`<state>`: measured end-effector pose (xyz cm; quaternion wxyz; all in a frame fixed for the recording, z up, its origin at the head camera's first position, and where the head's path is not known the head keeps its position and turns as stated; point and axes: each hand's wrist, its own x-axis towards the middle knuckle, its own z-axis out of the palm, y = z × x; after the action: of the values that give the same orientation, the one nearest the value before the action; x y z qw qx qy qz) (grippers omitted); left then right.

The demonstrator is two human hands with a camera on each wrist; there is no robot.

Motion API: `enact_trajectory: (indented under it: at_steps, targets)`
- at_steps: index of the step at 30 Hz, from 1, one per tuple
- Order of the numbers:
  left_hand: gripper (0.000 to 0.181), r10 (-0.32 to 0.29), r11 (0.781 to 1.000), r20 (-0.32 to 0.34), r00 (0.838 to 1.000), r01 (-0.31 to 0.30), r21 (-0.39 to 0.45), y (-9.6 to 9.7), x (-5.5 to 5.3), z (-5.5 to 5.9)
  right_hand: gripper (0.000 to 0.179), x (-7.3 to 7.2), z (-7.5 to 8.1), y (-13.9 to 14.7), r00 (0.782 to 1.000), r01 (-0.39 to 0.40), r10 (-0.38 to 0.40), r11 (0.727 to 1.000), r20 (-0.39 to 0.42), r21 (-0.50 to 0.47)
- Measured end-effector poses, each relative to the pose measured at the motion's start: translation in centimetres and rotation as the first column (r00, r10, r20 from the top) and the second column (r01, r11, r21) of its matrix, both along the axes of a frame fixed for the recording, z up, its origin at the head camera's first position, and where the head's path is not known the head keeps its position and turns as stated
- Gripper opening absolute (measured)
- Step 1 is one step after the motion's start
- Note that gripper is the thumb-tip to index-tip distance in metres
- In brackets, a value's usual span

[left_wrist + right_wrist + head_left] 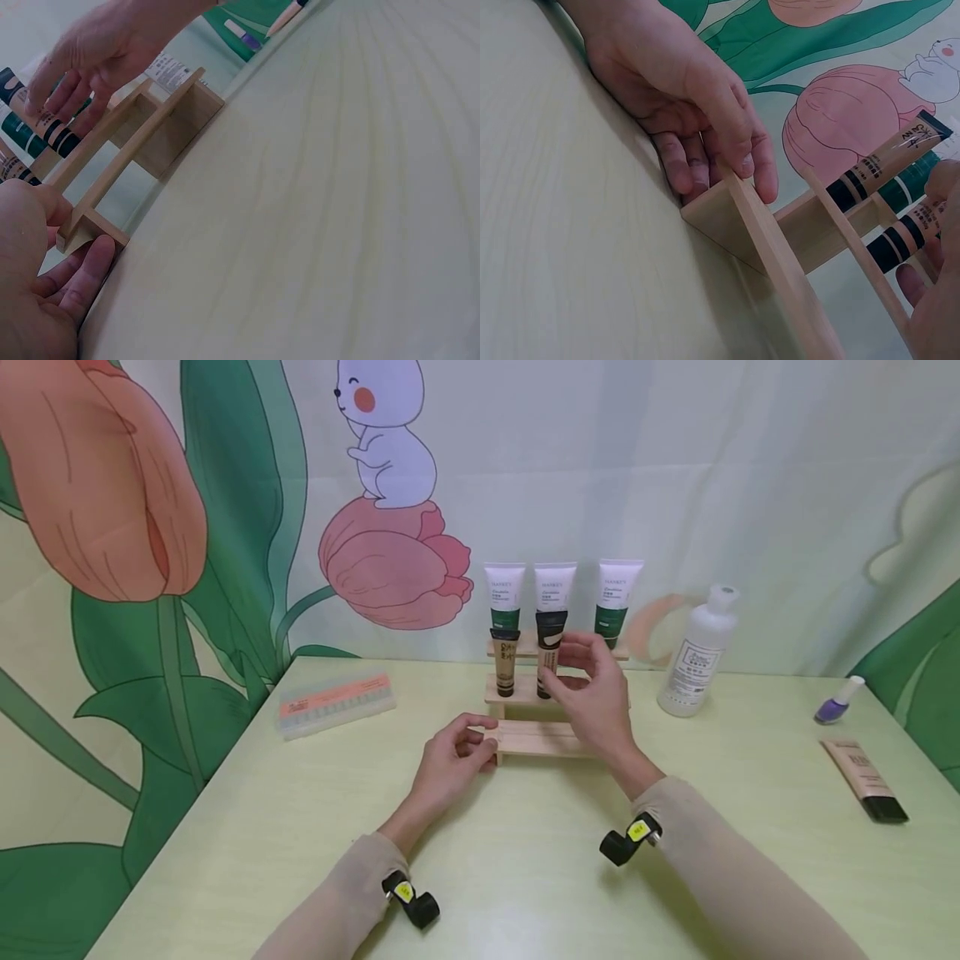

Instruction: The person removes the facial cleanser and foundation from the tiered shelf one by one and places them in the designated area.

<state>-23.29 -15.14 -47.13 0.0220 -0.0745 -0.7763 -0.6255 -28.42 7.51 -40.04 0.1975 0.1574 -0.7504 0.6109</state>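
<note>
A three-step wooden rack [543, 747] stands near the back of the table. My left hand [453, 758] grips the left end of its lowest step, thumb and fingers around the corner in the right wrist view. With my right hand [600, 697] I hold a small tan cosmetic tube [548, 658] upright, its black cap down at the middle step. Beside it on that step stands another tan tube [506, 660] with a black cap. Behind, on the top step, are three white-and-green tubes, the left one [505, 587], the middle one [555, 585] and the right one [618, 593].
A white bottle [695, 660] stands right of the rack. Further right are a purple nail polish bottle [832, 708] and a lying beige tube [862, 779]. At the left lies a flat clear case [335, 704] with an orange label. A printed curtain [570, 485] hangs behind the table.
</note>
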Motion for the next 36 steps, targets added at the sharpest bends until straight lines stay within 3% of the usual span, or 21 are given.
enact_trajectory:
  at_steps: [12, 21, 29, 36]
  targets:
    - [0.025, -0.007, 1.0, -0.005, 1.0, 0.007, 0.006, 0.5, 0.0, -0.1, 0.046, 0.1, 0.0, 0.6, 1.0, 0.015, -0.015, 0.999, -0.006, 0.037]
    - [0.025, -0.006, 1.0, -0.011, 1.0, 0.006, -0.003, 0.7, 0.0, 0.0, 0.045, 0.7, 1.1, 2.5, 0.995, 0.018, -0.02, 1.0, -0.096, -0.022]
    - [0.026, 0.002, 1.0, -0.007, 1.0, -0.002, -0.012, 0.5, 0.1, -0.1, 0.045, 1.5, 1.6, 5.6, 0.983, 0.071, -0.073, 0.997, -0.166, -0.017]
    - [0.025, 0.005, 1.0, -0.014, 1.0, -0.005, -0.013, 0.2, 0.1, 0.0, 0.046, 2.5, 3.0, 8.4, 0.972, 0.155, -0.163, 0.986, -0.17, -0.056]
